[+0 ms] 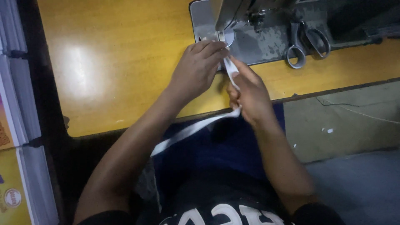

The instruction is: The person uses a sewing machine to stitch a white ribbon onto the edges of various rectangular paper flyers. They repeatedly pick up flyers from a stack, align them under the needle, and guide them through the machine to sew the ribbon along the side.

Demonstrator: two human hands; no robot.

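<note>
A white fabric strip (192,130) runs from my lap up over the table edge to the presser foot (225,37) of a sewing machine. My left hand (196,68) lies flat on the yellow tabletop with its fingertips pressing the strip just in front of the presser foot. My right hand (250,95) pinches the strip a little closer to me, near the table's front edge. Below the hands the strip hangs slack toward my left forearm.
Grey-handled scissors (306,43) lie on the grey machine bed (266,41) to the right of the needle. The yellow table (112,66) stretches to the left. Stacked white and yellow panels (21,137) stand at the far left. Grey floor (354,121) lies to the right.
</note>
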